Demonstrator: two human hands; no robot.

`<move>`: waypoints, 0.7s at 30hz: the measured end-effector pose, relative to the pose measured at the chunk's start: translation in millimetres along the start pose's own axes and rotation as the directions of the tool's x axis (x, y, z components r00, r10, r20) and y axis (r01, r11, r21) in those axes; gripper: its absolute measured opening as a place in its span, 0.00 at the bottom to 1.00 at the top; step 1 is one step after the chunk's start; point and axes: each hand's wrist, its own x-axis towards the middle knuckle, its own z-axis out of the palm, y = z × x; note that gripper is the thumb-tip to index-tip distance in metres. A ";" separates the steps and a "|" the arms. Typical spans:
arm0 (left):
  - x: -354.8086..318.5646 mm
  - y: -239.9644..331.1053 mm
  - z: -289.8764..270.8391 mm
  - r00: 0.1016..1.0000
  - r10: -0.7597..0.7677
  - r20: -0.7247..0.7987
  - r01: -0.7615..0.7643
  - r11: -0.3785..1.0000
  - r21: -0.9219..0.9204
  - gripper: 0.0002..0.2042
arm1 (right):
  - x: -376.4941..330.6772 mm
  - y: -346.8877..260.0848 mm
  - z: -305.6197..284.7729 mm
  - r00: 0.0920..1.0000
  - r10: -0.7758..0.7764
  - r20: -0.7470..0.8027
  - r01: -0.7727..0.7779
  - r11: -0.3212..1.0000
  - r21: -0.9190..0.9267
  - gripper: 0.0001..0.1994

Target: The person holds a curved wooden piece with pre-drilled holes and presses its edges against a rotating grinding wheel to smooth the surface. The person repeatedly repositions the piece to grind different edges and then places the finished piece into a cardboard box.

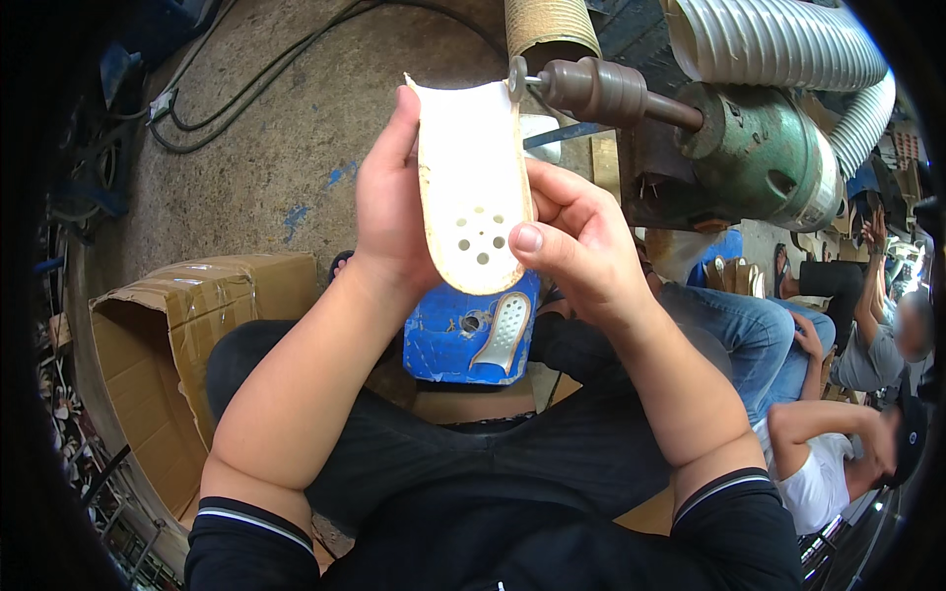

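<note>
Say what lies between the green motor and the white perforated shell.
In the head view: a brown shaft, brown chuck, thin pin and grey disc, nearest the shell.

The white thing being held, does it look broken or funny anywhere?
Yes, a little. The white piece has a rough, yellowish edge, and a jagged tip sticks up at its top left corner, above the left hand. The middle looks smooth, so that seems odd.

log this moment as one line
left hand: holding perforated white shell; right hand: holding same shell; small disc: by shell's upper right corner; second shell: on blue surface
</note>
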 end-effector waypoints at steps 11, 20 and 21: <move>-6.0 -4.9 -9.4 0.995 -0.064 -0.076 0.067 0.997 0.026 0.33 | -6.0 10.2 -4.0 0.988 0.153 0.026 -0.153 0.988 0.002 0.31; -18.6 -14.7 -9.6 0.996 -0.057 -0.064 0.061 0.996 0.070 0.27 | -17.5 -22.3 -6.7 0.922 0.358 0.150 -0.313 0.914 -0.260 0.27; -19.4 -16.1 -10.5 0.995 -0.049 -0.087 0.055 0.996 0.074 0.27 | -17.9 -21.6 -7.8 0.917 0.367 0.157 -0.318 0.909 -0.271 0.26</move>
